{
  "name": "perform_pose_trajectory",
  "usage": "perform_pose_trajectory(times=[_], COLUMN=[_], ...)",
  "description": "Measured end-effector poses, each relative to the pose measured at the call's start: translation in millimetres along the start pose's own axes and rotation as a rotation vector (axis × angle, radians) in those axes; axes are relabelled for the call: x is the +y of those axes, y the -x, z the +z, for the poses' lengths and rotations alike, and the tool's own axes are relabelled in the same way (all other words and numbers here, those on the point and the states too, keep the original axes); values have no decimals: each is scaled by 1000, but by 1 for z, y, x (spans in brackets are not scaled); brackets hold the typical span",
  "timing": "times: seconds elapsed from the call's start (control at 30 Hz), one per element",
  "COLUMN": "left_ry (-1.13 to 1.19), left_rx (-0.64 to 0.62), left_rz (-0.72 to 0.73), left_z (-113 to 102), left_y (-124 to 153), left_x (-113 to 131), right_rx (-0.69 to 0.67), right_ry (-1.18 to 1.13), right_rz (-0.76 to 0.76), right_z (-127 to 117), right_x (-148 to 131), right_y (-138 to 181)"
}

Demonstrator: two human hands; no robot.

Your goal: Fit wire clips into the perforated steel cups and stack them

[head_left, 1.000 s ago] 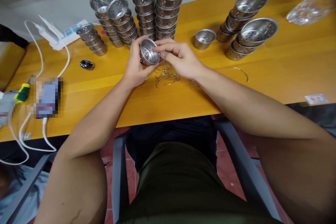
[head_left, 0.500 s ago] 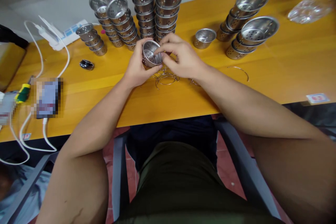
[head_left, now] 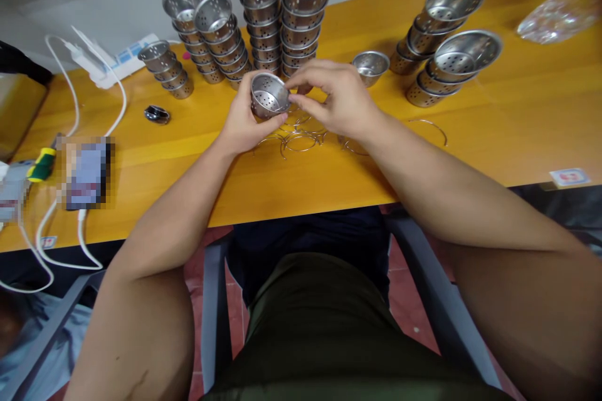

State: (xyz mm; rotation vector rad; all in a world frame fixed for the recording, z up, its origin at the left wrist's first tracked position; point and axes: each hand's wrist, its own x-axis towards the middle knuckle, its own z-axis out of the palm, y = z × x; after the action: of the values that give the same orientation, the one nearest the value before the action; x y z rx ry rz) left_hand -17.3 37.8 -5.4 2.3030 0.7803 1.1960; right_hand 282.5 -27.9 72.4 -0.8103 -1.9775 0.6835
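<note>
A small perforated metal cup (head_left: 269, 100) is tilted so that its mouth faces me. Wrapped around its left side and bottom, my left hand (head_left: 243, 118) is closed on it. At the cup's right rim, the thumb and fingers of my right hand (head_left: 336, 97) are drawn together in a pinch; what lies between the fingertips is too small to tell. Several thin wire rings (head_left: 301, 142) lie on the table just below the hands. One curved wire (head_left: 435, 125) rests apart, to the right.
Stacks of perforated cups (head_left: 266, 31) stand behind my hands, with more stacks (head_left: 465, 56) and a single cup (head_left: 371, 66) to the right. Farther right is a clear plastic bag (head_left: 548, 22). Leftward are a power strip (head_left: 126, 62), a phone (head_left: 87, 175), cables and a screwdriver (head_left: 42, 165).
My right hand's fingers have drawn back from inside the cup to its right rim. The cup has turned slightly, showing more of its inside. My left hand keeps its hold.
</note>
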Motion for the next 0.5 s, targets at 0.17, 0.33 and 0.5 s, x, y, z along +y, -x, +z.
perform_pose_trajectory(times=[0.17, 0.33, 0.5], left_ry=[-12, 42, 20], left_rx=[2, 13, 50], left_rz=[-5, 111, 128], left_z=[2, 8, 7], left_y=[1, 0, 2], left_x=[4, -7, -16], right_rx=[30, -22, -70], right_ry=[8, 5, -12], right_rz=[-26, -123, -126], right_z=[2, 4, 4], right_x=[4, 8, 14], right_y=[-3, -3, -1])
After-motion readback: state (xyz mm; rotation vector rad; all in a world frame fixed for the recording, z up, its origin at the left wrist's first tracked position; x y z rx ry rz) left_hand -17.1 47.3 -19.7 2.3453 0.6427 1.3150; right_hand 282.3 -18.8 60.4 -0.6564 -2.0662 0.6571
